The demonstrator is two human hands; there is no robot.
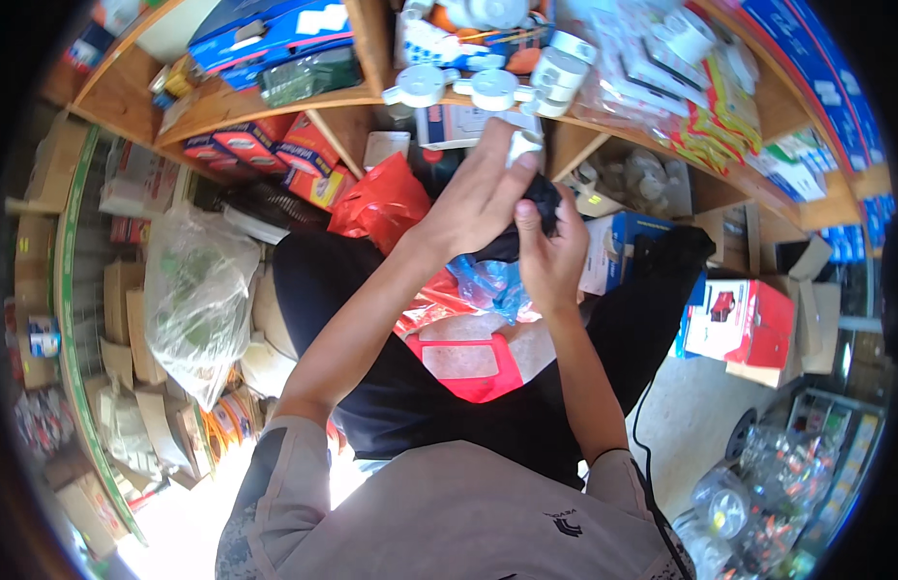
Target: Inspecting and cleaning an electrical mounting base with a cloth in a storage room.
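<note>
My left hand (473, 198) reaches up to the middle of the view, its fingers closed round a small white plastic piece (524, 147). Only one end of that piece shows by the thumb, so its full shape is hidden. Just below and to the right, my right hand (555, 253) is closed on a dark, cloth-like black thing (541, 200) bunched between both hands. Under the hands lie a red plastic bag (379, 201) and a crumpled blue plastic bag (492, 282).
Ahead is a wooden shelf (367, 101) bearing white round junction boxes (422, 87) and packets. A red plastic stool (497, 372) stands between my knees. A clear bag (199, 300) hangs at left; a red and white box (739, 324) sits at right.
</note>
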